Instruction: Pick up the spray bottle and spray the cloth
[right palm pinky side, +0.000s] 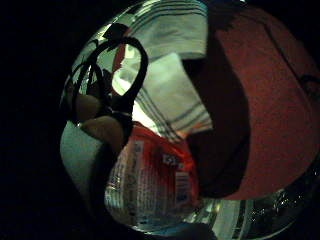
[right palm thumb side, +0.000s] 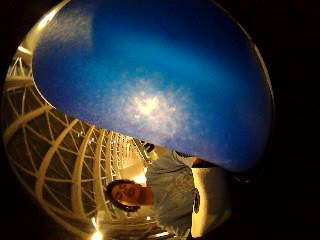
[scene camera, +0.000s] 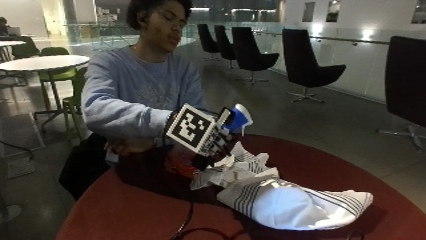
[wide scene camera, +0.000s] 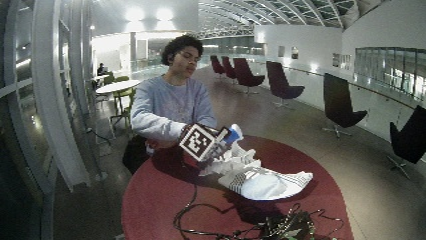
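Observation:
A person sits at a round red table (scene camera: 126, 210). Their gloved right hand (scene camera: 214, 142) grips the spray bottle, whose blue and white head (scene camera: 241, 120) shows above the fingers. The bottle is held just above the near end of the cloth (scene camera: 286, 200). That cloth is white with dark stripes and lies crumpled on the table. In the little finger side palm view the bottle's red and white label (right palm pinky side: 152, 182) is close to the palm, with the striped cloth (right palm pinky side: 170, 95) beyond it. The blue head (right palm thumb side: 150, 90) fills the thumb side palm view.
The bare left hand (scene camera: 130, 146) rests at the table's edge by the person's body. A tangle of cables and a small device (wide scene camera: 279, 227) lies at the near side of the table. Black chairs (scene camera: 306, 65) stand behind, off the table.

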